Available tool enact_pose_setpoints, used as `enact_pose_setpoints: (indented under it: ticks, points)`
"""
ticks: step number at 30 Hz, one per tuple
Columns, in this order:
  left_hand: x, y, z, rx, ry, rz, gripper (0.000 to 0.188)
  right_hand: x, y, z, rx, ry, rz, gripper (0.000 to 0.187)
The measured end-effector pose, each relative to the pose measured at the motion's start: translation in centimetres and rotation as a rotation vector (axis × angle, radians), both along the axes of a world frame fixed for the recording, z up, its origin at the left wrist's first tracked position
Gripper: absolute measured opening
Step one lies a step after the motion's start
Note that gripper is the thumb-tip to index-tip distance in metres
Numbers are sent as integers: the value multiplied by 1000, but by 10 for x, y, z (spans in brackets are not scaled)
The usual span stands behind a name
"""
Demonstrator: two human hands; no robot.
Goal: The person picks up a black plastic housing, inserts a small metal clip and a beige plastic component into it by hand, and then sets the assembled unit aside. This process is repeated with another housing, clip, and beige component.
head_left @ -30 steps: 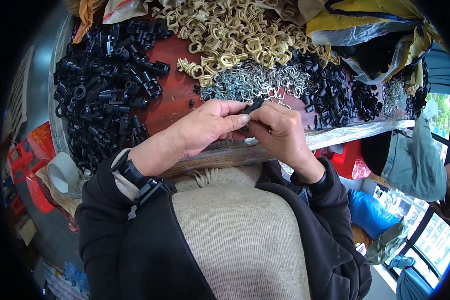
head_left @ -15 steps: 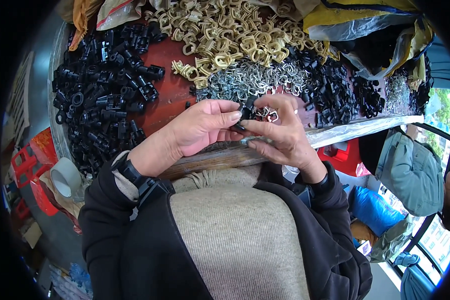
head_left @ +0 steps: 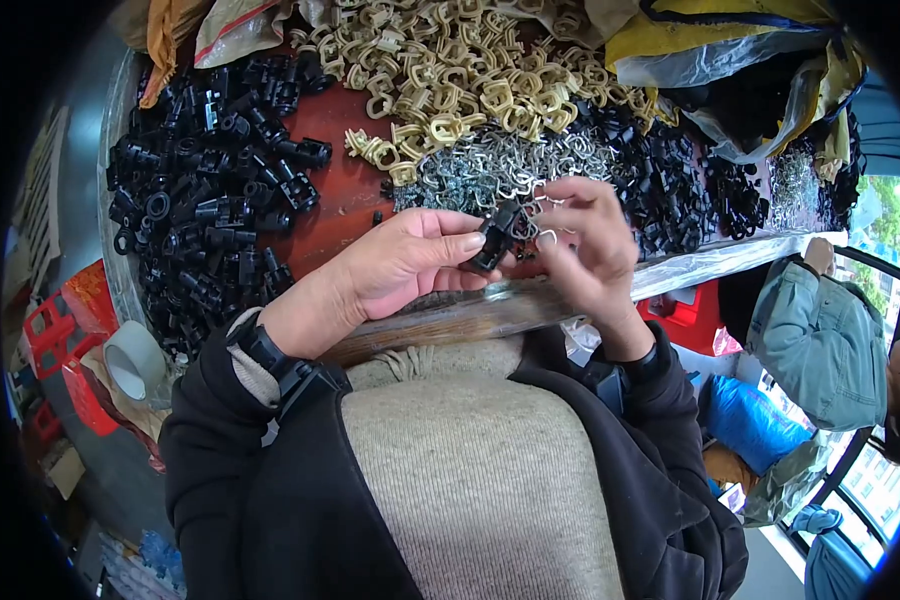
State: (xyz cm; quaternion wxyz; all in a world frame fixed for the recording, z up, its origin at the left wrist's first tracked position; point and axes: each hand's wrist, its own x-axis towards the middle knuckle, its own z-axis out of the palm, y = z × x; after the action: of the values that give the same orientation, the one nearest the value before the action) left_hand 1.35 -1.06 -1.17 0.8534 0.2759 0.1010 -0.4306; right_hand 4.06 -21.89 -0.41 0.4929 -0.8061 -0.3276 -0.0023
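My left hand (head_left: pixel 410 255) pinches a black plastic fitting (head_left: pixel 495 240) between thumb and fingers, just above the table's near edge. Close to the fitting's right side is my right hand (head_left: pixel 595 250), smeared by motion, its thumb and forefinger bent toward the part. A bent silvery metal clip (head_left: pixel 546 238) shows at those fingertips; whether they grip it is unclear. Beyond both hands spreads a pile of similar metal clips (head_left: pixel 470 175).
Black fittings (head_left: pixel 210 205) heap at the left, beige plastic clamps (head_left: pixel 450 70) at the back. Small black parts (head_left: pixel 665 185) lie to the right, below a yellow-edged sack (head_left: pixel 710 45). A wooden edge (head_left: pixel 420 325) runs in front of me. Another person (head_left: pixel 820 340) is at the right.
My right hand has drawn back to the right from the black fitting. My left hand keeps hold of it, and more of the fitting now shows.
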Motion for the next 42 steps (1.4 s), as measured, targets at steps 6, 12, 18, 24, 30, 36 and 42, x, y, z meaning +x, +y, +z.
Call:
enact_pose_setpoints:
  ticks: [6, 12, 18, 24, 30, 36, 42]
  points:
    - [2, 0, 1, 38, -1, 5, 30, 28, -12, -17, -497, -341, -359, 15]
    - [2, 0, 4, 63, 2, 21, 27, 32, -22, -35, -605, -318, -302, 12]
    - [2, 1, 5, 99, -12, 65, 23, 30, -24, -30, -370, -280, -374, 12]
    - [3, -1, 8, 89, -37, 59, 23, 30, -23, -31, -524, -355, -334, 12]
    - [7, -5, 4, 151, -60, 92, 31, 32, -30, -30, -548, -379, -354, 11]
    - [7, -8, 3, 166, -98, 82, 31, 24, -31, -24, -478, -382, -370, 13]
    - [5, -8, 4, 213, -112, 142, 32, 15, -19, -18, -183, -206, -358, 12]
